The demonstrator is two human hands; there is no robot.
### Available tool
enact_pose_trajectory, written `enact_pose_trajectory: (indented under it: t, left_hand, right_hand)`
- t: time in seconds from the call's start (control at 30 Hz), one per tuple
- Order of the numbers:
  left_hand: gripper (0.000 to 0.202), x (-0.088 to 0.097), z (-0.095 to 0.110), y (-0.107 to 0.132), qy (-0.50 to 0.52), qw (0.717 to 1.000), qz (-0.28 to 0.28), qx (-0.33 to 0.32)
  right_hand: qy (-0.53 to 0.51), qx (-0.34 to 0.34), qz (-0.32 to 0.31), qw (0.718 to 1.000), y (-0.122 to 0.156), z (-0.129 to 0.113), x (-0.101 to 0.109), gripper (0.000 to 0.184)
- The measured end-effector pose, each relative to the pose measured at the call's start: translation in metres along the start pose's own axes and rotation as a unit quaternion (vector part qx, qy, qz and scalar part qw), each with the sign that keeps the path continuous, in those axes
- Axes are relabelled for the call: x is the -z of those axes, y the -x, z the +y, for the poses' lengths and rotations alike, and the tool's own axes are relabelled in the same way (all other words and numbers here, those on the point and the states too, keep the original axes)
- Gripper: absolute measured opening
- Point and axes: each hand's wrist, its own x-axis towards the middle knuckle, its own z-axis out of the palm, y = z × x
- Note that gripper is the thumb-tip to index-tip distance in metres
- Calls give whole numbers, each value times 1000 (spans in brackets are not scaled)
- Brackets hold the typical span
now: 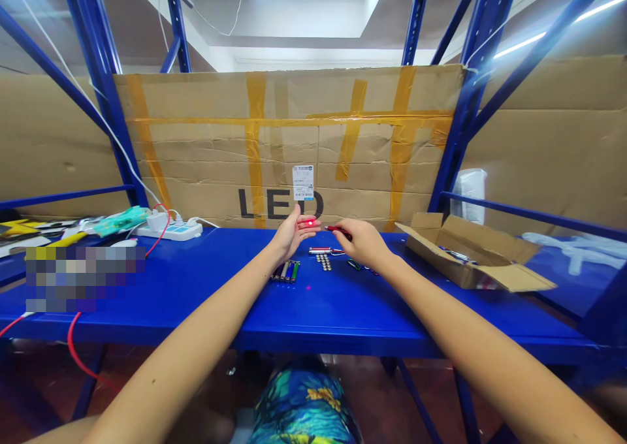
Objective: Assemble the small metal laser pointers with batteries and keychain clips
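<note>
Between the fingers of my right hand [360, 238] is a slim red laser pointer [345, 233], its tip aimed left. My left hand [290, 236] is open, palm turned toward the tip, and a bright red light spot falls on its fingers. Below the hands, small round button cells [323, 262] lie in two columns on the blue table [294, 317]. Several coloured slim tubes [289, 271] are lined up beside my left wrist. A silver-and-red piece [321, 251] lies behind the cells. Small green carabiner-like pieces [353, 265] lie near my right wrist, partly hidden.
An open cardboard box [450, 268] with metallic pieces inside stands at the right. On the left are a white power strip [177, 230], a red cable [73, 339], a teal packet [121, 221] and a blurred-out patch. A large cardboard panel [215, 157] marked LED stands behind, between blue posts.
</note>
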Motion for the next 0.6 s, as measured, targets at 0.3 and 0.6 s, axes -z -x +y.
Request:
enact_pose_trajectory:
  t: [0.3,0.6]
  left_hand:
    - [60,0,0,0,4,1000,-4,-2]
    - [60,-1,0,0,2,1000,-7,-3]
  right_hand:
    - [-1,-2,-6,1000,0,0,2,26]
    - [-20,-3,-2,1000,-1,1,0,24]
